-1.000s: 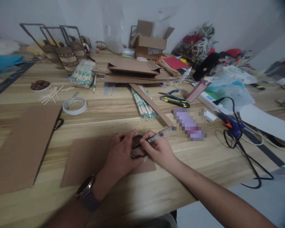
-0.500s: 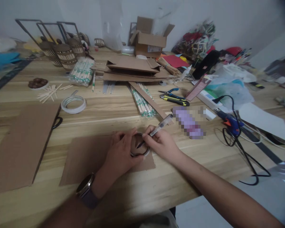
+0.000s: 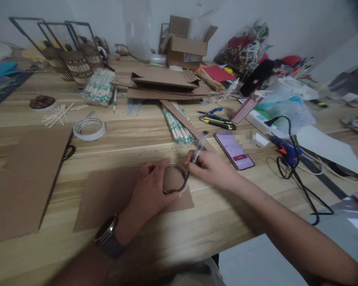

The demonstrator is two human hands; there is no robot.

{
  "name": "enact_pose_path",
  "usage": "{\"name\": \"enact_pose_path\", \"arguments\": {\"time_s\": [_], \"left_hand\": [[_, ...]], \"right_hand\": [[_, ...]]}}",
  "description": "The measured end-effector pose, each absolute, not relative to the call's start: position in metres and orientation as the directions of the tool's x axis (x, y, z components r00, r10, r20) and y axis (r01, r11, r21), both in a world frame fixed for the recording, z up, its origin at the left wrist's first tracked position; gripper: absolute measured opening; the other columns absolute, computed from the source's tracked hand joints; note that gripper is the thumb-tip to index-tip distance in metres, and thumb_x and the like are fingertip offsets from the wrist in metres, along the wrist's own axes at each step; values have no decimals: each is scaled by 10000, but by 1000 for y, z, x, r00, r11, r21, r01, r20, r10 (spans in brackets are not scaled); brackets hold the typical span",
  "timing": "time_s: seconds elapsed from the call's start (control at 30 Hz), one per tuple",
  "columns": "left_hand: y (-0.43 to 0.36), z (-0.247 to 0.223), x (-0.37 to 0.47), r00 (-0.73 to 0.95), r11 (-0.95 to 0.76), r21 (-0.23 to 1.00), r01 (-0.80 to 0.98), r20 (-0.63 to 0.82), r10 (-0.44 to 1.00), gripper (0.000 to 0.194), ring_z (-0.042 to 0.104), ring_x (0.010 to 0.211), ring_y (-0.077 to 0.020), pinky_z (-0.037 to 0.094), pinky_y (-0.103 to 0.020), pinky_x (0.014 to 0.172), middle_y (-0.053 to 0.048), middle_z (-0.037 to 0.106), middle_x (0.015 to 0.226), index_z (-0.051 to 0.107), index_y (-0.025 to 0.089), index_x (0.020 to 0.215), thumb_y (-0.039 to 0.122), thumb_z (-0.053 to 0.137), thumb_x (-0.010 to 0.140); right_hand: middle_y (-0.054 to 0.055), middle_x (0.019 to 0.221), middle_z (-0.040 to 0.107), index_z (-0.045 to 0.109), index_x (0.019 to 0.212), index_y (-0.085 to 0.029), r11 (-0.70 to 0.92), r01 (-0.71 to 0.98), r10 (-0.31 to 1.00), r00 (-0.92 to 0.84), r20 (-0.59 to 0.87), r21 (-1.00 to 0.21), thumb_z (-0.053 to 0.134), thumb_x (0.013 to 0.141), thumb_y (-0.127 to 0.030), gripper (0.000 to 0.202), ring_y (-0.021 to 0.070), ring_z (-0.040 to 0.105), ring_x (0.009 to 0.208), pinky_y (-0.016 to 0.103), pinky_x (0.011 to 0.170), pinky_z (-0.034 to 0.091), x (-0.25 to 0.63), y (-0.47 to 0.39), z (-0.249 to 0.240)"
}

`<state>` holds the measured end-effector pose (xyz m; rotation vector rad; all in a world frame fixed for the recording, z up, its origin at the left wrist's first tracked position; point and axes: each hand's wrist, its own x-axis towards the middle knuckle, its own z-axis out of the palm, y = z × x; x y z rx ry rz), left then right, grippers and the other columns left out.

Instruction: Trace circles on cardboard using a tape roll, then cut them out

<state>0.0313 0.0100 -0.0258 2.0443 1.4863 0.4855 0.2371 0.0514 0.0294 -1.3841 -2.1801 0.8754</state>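
Holding the ring [image 3: 183, 171] down on the cardboard [image 3: 107, 198] with the left hand [image 3: 151, 190], curled around its left side. Gripping the pen [image 3: 199, 147] in the right hand [image 3: 210, 169], tip at the ring's right rim, probably touching, though blurred. On the tabletop [image 3: 143, 139], near the phone [image 3: 235, 151], with the cutter [image 3: 219, 123] farther back.

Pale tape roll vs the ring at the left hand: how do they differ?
Support: the tape roll lies on the bare table; the ring lies on cardboard.
Contact: the tape roll is untouched; the left hand grips the ring.
Look: the tape roll's wall looks thicker, the ring's thinner.
Shared: both round, open-centred, lying flat.
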Motion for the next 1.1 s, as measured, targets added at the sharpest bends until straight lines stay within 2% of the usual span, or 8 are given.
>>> {"name": "enact_pose_path", "arguments": {"time_s": [0.13, 0.4, 0.57, 0.67, 0.8, 0.97, 1.03, 1.1], "left_hand": [[9, -27, 32, 314, -235, 623, 746, -18, 949, 864, 434, 1320, -404, 417, -541, 1070, -129, 616, 1414, 428, 192, 1467, 353, 813, 711], [11, -30, 31, 321, -251, 609, 752, -6, 947, 895, 447, 1294, -401, 410, -547, 1073, -119, 611, 1416, 403, 219, 1480, 389, 816, 705], [10, -26, 31, 336, -255, 605, 754, -23, 942, 884, 430, 1299, -405, 411, -553, 1070, -145, 599, 1433, 392, 173, 1499, 366, 803, 740], [10, -25, 31, 333, -249, 606, 756, -29, 942, 897, 430, 1298, -411, 403, -560, 1079, -144, 596, 1440, 399, 175, 1499, 370, 814, 729], [10, -27, 32, 314, -239, 606, 759, -19, 949, 871, 440, 1302, -414, 404, -564, 1079, -139, 612, 1421, 434, 183, 1474, 368, 819, 715], [9, -28, 32, 316, -256, 625, 737, 16, 949, 838, 447, 1281, -408, 421, -557, 1066, -141, 634, 1395, 459, 169, 1453, 328, 821, 713], [8, -28, 32, 313, -258, 632, 731, 26, 949, 841, 458, 1271, -408, 424, -558, 1061, -147, 632, 1393, 468, 166, 1448, 317, 831, 705], [8, -29, 32, 301, -250, 640, 726, 31, 953, 845, 473, 1260, -413, 422, -568, 1057, -153, 635, 1383, 488, 168, 1437, 311, 848, 686]], "right_hand": [[-39, 589, 516, 556, 743, -227, 276, 551, 951, -275, 141, -788, 539, 880, -310, 161, 135, 465, 521, 248, 503, 344, 249, 50, 37], [-75, 541, 469, 540, 767, -224, 184, 480, 913, -407, -32, -858, 549, 880, -309, 142, 114, 437, 458, 220, 450, 310, 227, 32, 9], [-71, 549, 474, 522, 746, -226, 208, 454, 876, -481, -42, -867, 552, 881, -272, 146, 122, 447, 481, 226, 474, 315, 219, 33, 5], [-74, 546, 443, 507, 721, -227, 248, 469, 854, -519, -37, -848, 543, 887, -240, 170, 121, 426, 489, 228, 485, 299, 221, 37, 12], [-65, 539, 450, 534, 685, -214, 351, 588, 845, -535, -25, -729, 556, 873, -199, 190, 120, 429, 490, 232, 493, 297, 232, 49, 31], [5, 743, 639, 614, 928, -215, 337, 545, 941, -170, 293, -767, 507, 974, -315, 153, 177, 624, 676, 260, 612, 443, 245, 49, 33], [28, 812, 678, 617, 924, -219, 336, 605, 942, -202, 269, -721, 547, 966, -327, 135, 193, 639, 720, 271, 634, 449, 244, 42, 20], [19, 785, 672, 600, 894, -221, 300, 691, 952, -261, 161, -658, 642, 899, -300, 89, 188, 606, 653, 268, 594, 417, 239, 34, 4]]}}
